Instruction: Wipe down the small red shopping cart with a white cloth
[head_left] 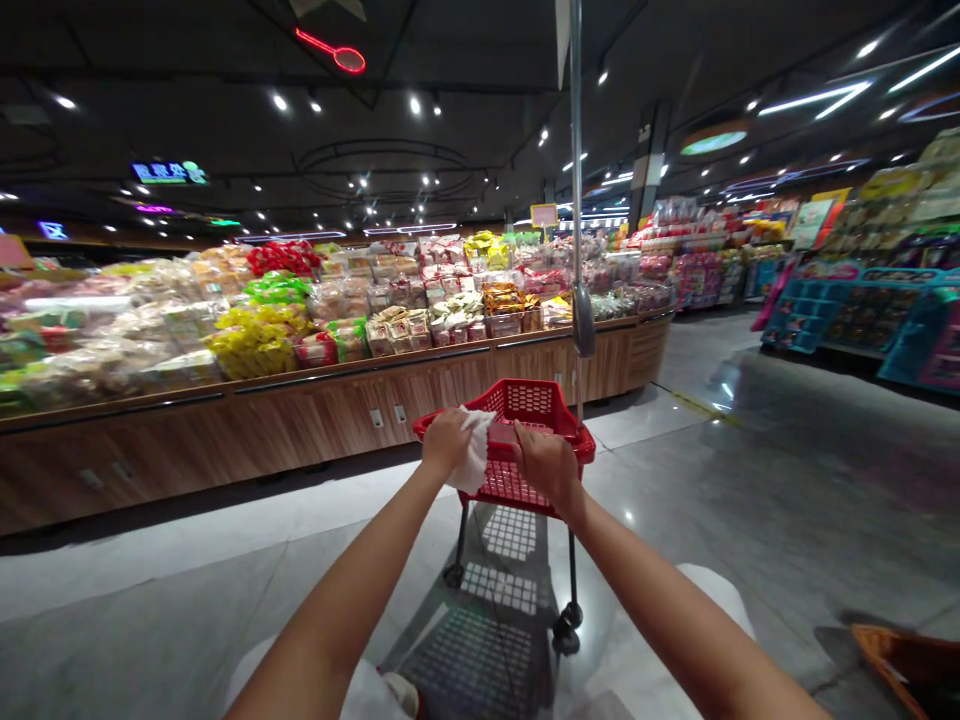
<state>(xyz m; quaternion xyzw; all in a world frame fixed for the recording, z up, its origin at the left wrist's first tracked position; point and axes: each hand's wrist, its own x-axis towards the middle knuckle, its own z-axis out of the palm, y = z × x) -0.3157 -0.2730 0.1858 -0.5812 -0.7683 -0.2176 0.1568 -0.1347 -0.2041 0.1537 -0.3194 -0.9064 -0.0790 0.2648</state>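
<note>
In front of me stands a red plastic shopping cart [525,484] with perforated walls and dark legs on wheels. My left hand [445,440] is closed at the left of its handle, with a crumpled white tissue [474,452] between the fingers and draped over the bar. On the right part of the red handle [502,440], my right hand [549,462] is wrapped round the bar. What I can see of the basket's inside shows only red mesh.
A long wood-panelled counter [450,380] heaped with packaged snacks [262,335] runs across ahead. A metal pole [577,200] rises at the cart's right. Blue display racks [810,305] stand far right, and an orange-brown basket [892,660] sits at lower right. Grey tiled floor [697,480] extends rightward.
</note>
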